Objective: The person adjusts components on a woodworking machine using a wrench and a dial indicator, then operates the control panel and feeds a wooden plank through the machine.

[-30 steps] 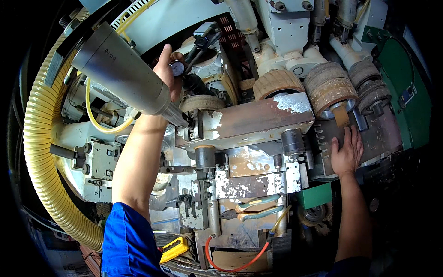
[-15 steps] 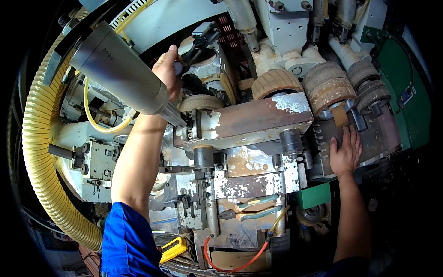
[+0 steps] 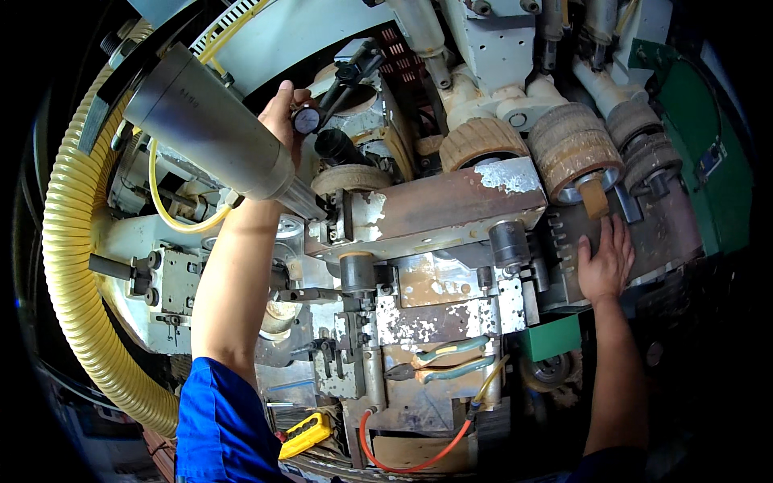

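My left hand (image 3: pixel 279 113) reaches behind the grey metal cylinder (image 3: pixel 211 121) at the upper left. Its thumb points up, and its fingers curl round a small dark-rimmed dial knob (image 3: pixel 306 121); the cylinder hides part of the palm and wrist. A black bracket (image 3: pixel 351 71) stands just right of the knob. On the right, my right hand (image 3: pixel 605 262) rests open on a dark metal plate (image 3: pixel 664 229), fingers stretched forward and holding nothing. Its fingertips lie just below a brown block (image 3: pixel 595 199) in front of a worn ribbed roller (image 3: pixel 573 153).
A rusty steel beam (image 3: pixel 427 209) spans the middle. Pliers (image 3: pixel 439 362) with green handles lie below it, near a red air hose (image 3: pixel 411 467). A ribbed yellow duct (image 3: pixel 72 241) curves down the left side. A yellow control box (image 3: pixel 306 435) sits at the lower left.
The dial's face now shows, where before mostly its dark edge did. My left hand has shifted slightly left. My right hand stays flat on the plate.
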A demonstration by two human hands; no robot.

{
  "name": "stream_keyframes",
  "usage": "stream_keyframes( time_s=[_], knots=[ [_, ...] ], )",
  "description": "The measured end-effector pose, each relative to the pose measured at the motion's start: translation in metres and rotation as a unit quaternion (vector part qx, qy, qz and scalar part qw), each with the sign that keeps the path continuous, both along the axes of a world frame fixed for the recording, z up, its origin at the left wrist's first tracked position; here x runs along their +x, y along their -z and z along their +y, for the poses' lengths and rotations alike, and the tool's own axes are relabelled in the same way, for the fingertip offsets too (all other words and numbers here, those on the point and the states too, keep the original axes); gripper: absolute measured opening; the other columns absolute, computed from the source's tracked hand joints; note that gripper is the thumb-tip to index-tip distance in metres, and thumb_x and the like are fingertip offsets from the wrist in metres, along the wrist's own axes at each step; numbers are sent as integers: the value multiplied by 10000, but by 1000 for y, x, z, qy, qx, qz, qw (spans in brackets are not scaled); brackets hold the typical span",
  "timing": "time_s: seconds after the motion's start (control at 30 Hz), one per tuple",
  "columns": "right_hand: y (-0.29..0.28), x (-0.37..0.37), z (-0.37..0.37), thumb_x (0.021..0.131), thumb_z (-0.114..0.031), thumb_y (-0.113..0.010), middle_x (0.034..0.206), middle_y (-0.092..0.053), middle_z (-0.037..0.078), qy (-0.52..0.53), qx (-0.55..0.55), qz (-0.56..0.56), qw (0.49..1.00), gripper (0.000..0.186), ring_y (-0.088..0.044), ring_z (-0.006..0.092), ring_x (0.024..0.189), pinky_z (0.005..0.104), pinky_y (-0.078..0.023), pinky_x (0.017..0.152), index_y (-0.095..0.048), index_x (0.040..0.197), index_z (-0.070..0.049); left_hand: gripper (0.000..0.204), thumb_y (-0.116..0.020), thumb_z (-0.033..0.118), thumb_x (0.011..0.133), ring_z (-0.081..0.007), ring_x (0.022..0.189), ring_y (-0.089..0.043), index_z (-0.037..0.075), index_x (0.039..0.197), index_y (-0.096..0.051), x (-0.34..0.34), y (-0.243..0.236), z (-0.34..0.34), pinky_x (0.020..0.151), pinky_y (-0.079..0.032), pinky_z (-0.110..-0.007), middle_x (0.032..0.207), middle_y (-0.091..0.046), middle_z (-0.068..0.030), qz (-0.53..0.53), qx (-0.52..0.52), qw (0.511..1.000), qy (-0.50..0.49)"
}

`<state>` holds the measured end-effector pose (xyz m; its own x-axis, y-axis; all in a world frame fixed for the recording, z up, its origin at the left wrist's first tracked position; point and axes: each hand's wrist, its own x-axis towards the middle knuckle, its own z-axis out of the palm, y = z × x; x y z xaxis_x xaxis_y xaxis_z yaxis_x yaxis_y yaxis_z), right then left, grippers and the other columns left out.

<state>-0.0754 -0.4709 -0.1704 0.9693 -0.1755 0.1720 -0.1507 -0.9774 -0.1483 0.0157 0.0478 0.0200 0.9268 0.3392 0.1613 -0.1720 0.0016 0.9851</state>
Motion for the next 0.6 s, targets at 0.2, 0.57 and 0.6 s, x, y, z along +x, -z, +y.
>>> stream_keyframes(
  time_s=[0.2,0.57,0.6],
  knots=[
    [-4,0,2,1010,-416,-553,1663,-326,136,5,2,9,1000,629,-235,323,1561,499,-160,1268,-446,1539,-92,400,-706,376,1006,-129,920,-637,16,1179,-704,-15,-4,24,803,-520,-303,1034,-712,-34,0,222,971,-94],
    [1,2,-1,1017,-416,-546,1656,-330,138,4,-13,6,1000,620,-244,317,1556,494,-167,1269,-445,1537,-92,388,-782,381,951,-86,808,-559,30,1113,-757,-17,-4,23,755,-464,-250,920,-698,-5,-27,315,944,-97],
    [2,2,-1,1017,-414,-546,1655,-332,138,4,-12,4,1000,619,-245,317,1555,495,-168,1269,-445,1537,-93,389,-782,382,950,-86,807,-556,29,1112,-759,-17,-5,22,752,-461,-250,917,-697,-5,-28,322,941,-98]
  ],
)
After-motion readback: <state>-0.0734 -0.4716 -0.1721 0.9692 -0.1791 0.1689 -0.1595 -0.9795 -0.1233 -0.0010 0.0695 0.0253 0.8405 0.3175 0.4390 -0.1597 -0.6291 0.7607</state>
